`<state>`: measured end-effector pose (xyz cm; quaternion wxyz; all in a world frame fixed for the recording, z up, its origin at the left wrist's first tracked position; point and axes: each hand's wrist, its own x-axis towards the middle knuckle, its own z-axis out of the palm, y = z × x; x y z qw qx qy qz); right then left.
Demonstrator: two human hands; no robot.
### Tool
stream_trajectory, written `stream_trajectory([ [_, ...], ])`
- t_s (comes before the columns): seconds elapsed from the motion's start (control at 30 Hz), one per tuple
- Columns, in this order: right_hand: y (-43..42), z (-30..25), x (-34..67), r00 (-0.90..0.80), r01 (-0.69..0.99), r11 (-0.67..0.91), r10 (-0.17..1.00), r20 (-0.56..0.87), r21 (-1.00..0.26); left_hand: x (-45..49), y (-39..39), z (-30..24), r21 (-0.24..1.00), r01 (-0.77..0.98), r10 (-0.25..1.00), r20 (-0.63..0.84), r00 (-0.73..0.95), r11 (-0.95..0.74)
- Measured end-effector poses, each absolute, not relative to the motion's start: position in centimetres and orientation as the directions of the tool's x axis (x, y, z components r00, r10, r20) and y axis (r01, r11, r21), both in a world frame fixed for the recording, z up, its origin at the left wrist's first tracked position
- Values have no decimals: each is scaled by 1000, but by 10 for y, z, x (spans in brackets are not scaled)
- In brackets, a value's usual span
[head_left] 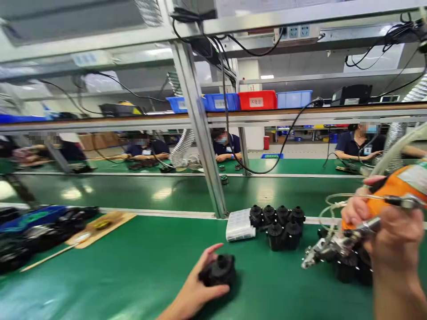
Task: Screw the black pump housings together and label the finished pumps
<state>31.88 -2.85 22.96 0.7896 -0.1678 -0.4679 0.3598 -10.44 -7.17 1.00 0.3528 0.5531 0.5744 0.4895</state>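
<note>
My left hand (196, 286) is curled around a black plastic housing (218, 271) with a round knob on top, low over the green bench mat. The thumb and fingers lie on opposite sides of it. At the right, my right hand (393, 226) grips an orange dispensing gun (380, 200) with a metal nozzle and clear tubes. Its nozzle (313, 255) points down and to the left, apart from the housing in my left hand. Several similar black housings (347, 266) stand beneath the gun, partly hidden by it.
Several black housings (283, 226) stand in a group beside a clear plastic tray (240, 225). A metal post (200, 120) rises behind the mat. At left are a brown board (113, 222), a thin stick (50, 258) and a blue tray (43, 218) among dark parts. People sit opposite.
</note>
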Motion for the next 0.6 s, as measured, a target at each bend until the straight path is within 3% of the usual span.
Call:
stream_trajectory([
  [0.1, -16, 223, 305, 244, -410, 633, 770, 589, -657, -5, -51, 2, 973, 184, 986, 117, 116, -137],
  [0.2, -6, 215, 295, 252, -304, 632, 775, 579, -713, 57, -32, 5, 986, 83, 960, 117, 252, -142],
  [0.6, 7, 208, 282, 249, -289, 628, 778, 577, -723, 70, -25, 18, 989, 31, 936, 124, 330, -142],
])
